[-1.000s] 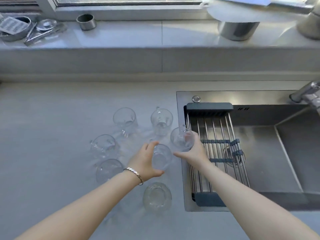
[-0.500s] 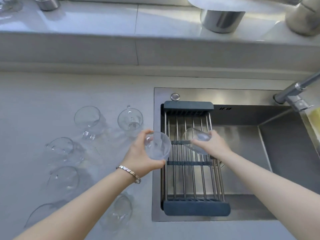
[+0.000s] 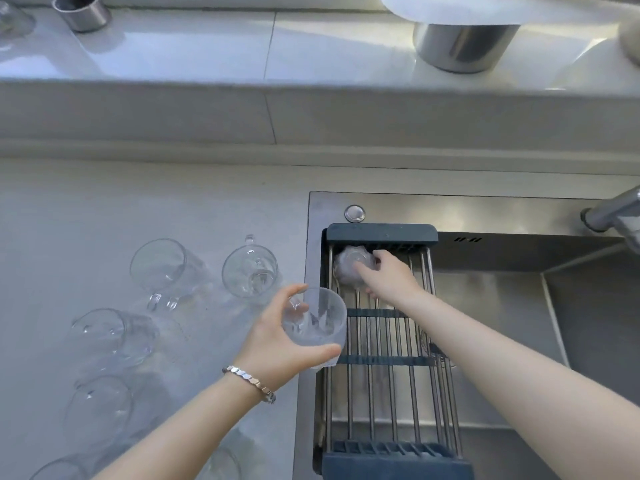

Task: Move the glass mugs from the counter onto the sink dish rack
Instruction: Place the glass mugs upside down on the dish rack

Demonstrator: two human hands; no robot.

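Observation:
A steel-bar dish rack [image 3: 384, 393] with dark blue ends spans the left part of the sink. My right hand [image 3: 389, 275] grips a glass mug [image 3: 351, 266] upside down at the rack's far left corner, touching the bars. My left hand [image 3: 280, 344], with a bracelet at the wrist, holds another glass mug [image 3: 317, 322] tilted over the rack's left edge. Several more clear mugs stand on the grey counter at the left, among them one [image 3: 251, 271] nearest the sink and one [image 3: 162, 268] beside it.
The steel sink basin [image 3: 502, 323] opens right of the rack, with a faucet [image 3: 613, 213] at its far right. On the ledge behind stand a small metal cup [image 3: 83, 10] and a larger metal pot [image 3: 464, 46].
My right hand carried its mug from the rack's middle to the far left corner and turned it down onto the bars. My left hand lifted its mug from the counter toward the rack.

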